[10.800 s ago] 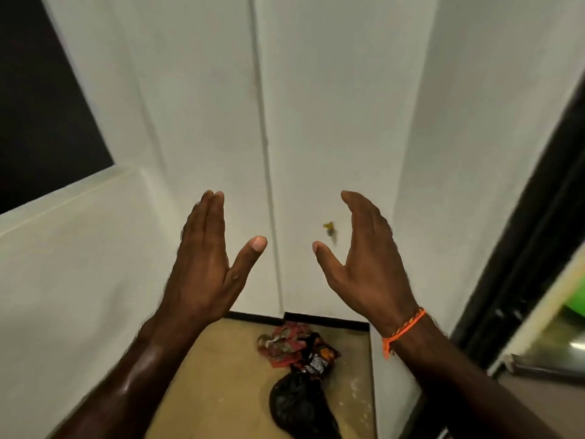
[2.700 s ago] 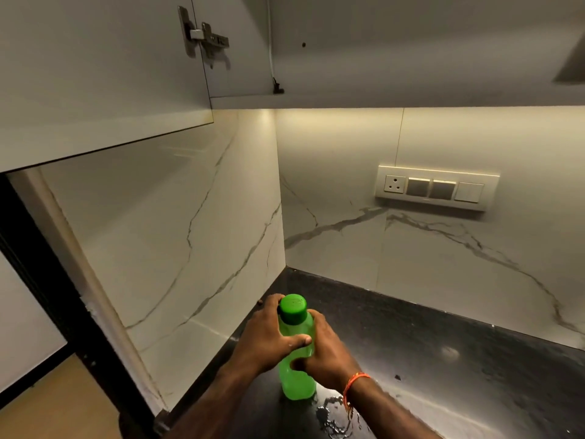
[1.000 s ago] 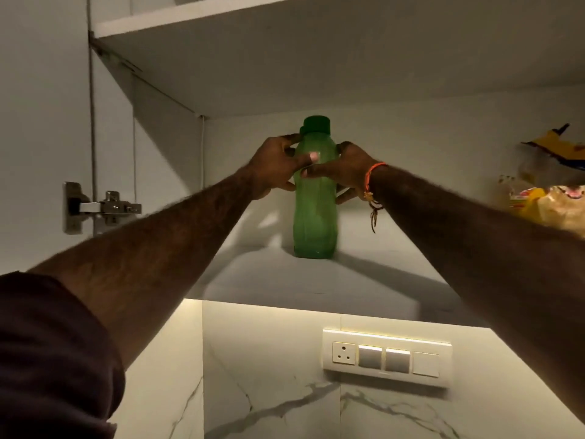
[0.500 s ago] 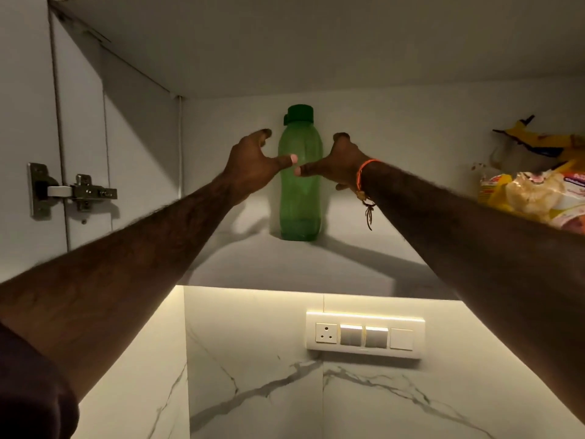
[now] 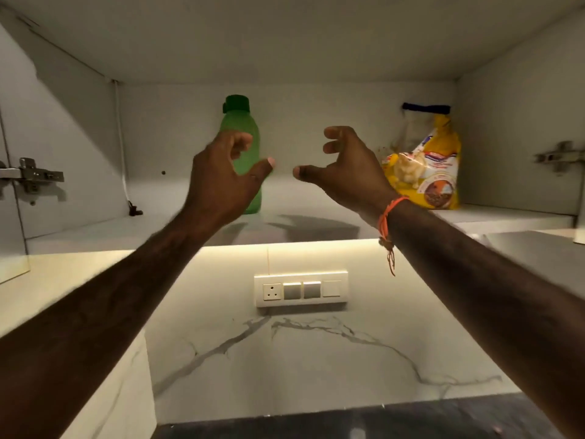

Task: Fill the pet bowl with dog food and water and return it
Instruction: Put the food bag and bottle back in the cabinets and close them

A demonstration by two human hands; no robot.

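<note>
Item 1: translucent green plastic water bottle with a darker green screw cap (image 5: pixel 242 147). It stands upright on the white cabinet shelf (image 5: pixel 190 223), left of centre and partly hidden behind the left hand. Judged rigid-walled and smooth, so possibly slippery; how full it is cannot be read here, so its weight is unknown. Best taken round the body below the shoulder, not by the cap.

Item 2: yellow printed plastic pet-food bag with a dark clip along its top (image 5: pixel 424 166). It stands upright at the right of the same shelf, well apart from the bottle. Judged soft and crinkly, likely to slump and to shift its contents; take it round the body with support underneath, not by the clipped top.

Item 3: left hand (image 5: pixel 221 182). Raised in front of the bottle, fingers loosely curved, thumb out, gripping nothing; whether it touches the bottle cannot be told.

Item 4: right hand (image 5: pixel 348 172). Raised between the bottle and the bag, fingers loosely curved, thumb toward the left hand, holding nothing. An orange thread band (image 5: pixel 387 217) circles the wrist.

Item 5: white switch-and-socket plate (image 5: pixel 300 289) on the veined marble wall below the shelf.

The pet bowl is not in view.
</note>
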